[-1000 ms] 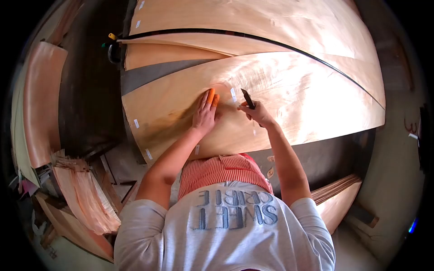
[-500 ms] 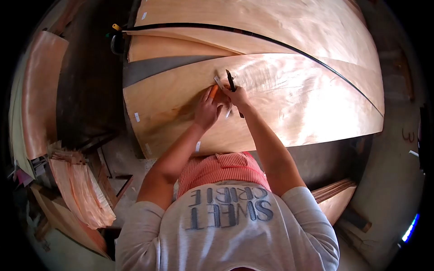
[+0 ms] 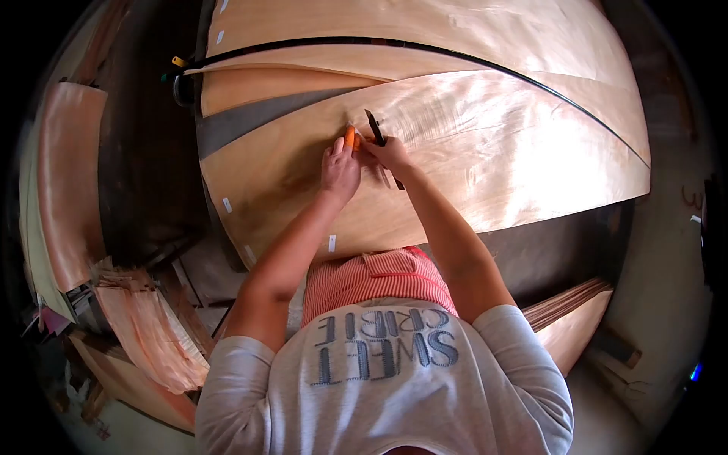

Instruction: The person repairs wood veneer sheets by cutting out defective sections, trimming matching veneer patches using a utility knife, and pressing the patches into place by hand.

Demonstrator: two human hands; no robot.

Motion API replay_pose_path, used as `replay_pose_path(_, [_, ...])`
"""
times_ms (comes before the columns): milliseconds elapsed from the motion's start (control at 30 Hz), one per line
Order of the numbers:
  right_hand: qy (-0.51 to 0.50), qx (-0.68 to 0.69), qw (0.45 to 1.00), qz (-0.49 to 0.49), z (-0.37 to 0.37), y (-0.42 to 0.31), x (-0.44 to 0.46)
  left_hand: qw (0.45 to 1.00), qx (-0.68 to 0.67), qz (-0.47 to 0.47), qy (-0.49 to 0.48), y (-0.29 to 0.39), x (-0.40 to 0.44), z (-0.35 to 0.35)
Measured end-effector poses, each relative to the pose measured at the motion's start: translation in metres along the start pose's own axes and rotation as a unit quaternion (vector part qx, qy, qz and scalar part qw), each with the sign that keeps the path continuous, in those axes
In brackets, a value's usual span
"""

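A large pale wood veneer sheet [image 3: 470, 167] lies in front of me. Over its left part my left hand [image 3: 341, 168] has orange coverings on some fingertips, which are pressed together close to my right fingers; what they pinch is too small to make out. My right hand [image 3: 390, 154] is closed around a dark cutter knife [image 3: 374, 125], whose tip points up and away from me. Both hands nearly touch. White tape pieces [image 3: 332, 243] stick to the sheet near its front edge and left side.
A long black strip [image 3: 485, 62] curves across the sheets behind. Stacked veneer pieces [image 3: 148, 326] stand at lower left, and another veneer stack [image 3: 572, 318] at lower right. A reddish sheet [image 3: 70, 182] hangs or leans at far left.
My right hand has moved left with the knife to meet my left hand. The white tape piece that lay between the hands on the sheet is no longer seen there.
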State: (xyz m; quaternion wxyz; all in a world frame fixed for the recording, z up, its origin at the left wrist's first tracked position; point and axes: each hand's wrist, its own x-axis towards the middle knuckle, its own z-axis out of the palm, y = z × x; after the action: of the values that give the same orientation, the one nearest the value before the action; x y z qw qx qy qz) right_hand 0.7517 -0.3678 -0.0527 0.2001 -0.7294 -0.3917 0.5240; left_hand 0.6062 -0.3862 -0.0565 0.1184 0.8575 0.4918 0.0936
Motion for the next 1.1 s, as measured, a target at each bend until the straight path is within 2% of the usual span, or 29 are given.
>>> replay_pose_path(100, [-0.035, 0.003, 0.998, 0.042, -0.010, 0.010, -0.009, 0.999, 0.013, 0.000, 0.044, 0.003, 0.001, -0.002])
replay_pose_path(133, [-0.013, 0.008, 1.000, -0.024, -0.010, 0.019, -0.014, 0.999, 0.022, -0.006, 0.039, 0.003, 0.002, -0.003])
replay_pose_path(233, [-0.001, -0.238, 0.964, -0.120, -0.029, 0.014, -0.011, 0.998, 0.040, -0.008, 0.045, 0.005, 0.005, -0.004])
replay_pose_path(267, [-0.004, -0.282, 0.955, -0.094, -0.039, -0.006, -0.012, 0.997, 0.041, -0.001, 0.061, 0.005, 0.005, -0.002])
replay_pose_path(300, [-0.064, -0.306, 0.946, -0.085, -0.048, -0.011, -0.001, 0.996, 0.043, 0.005, 0.076, 0.004, 0.005, -0.001])
replay_pose_path(367, [-0.079, -0.354, 0.931, -0.048, -0.060, -0.014, 0.000, 0.997, 0.056, -0.004, 0.045, 0.002, 0.004, 0.005])
replay_pose_path(433, [-0.094, -0.227, 0.969, -0.032, -0.065, -0.001, -0.008, 0.999, 0.050, -0.005, 0.010, -0.001, 0.004, 0.006])
replay_pose_path(500, [-0.101, -0.049, 0.994, -0.002, -0.056, 0.022, -0.026, 0.999, 0.015, 0.011, 0.050, -0.003, 0.001, 0.004])
replay_pose_path(567, [-0.086, 0.127, 0.988, -0.010, -0.034, 0.037, -0.053, 0.997, -0.013, 0.021, 0.068, -0.007, -0.005, 0.001])
replay_pose_path(633, [-0.124, 0.202, 0.971, 0.040, -0.017, 0.045, -0.065, 0.997, -0.039, 0.031, 0.061, -0.007, -0.020, 0.002])
replay_pose_path(667, [-0.107, 0.217, 0.969, 0.040, -0.010, 0.050, -0.066, 0.992, -0.104, 0.030, 0.057, -0.003, -0.029, 0.003])
replay_pose_path(767, [-0.087, 0.184, 0.978, 0.054, -0.002, 0.059, -0.064, 0.988, -0.116, 0.097, 0.032, 0.003, -0.044, 0.004])
replay_pose_path(800, [-0.092, 0.191, 0.976, 0.048, -0.003, 0.058, -0.064, 0.979, -0.153, 0.113, 0.068, 0.007, -0.044, 0.004])
replay_pose_path(900, [-0.105, 0.195, 0.974, 0.047, -0.002, 0.061, -0.065, 0.990, -0.083, 0.115, 0.011, 0.007, -0.047, 0.002])
replay_pose_path(1000, [-0.053, 0.195, 0.979, 0.029, 0.005, 0.063, -0.070, 0.992, -0.024, 0.117, -0.034, 0.010, -0.046, -0.002])
replay_pose_path(1100, [0.021, 0.100, 0.995, 0.018, 0.011, 0.066, -0.073, 0.985, 0.051, 0.113, -0.124, 0.018, -0.041, -0.004])
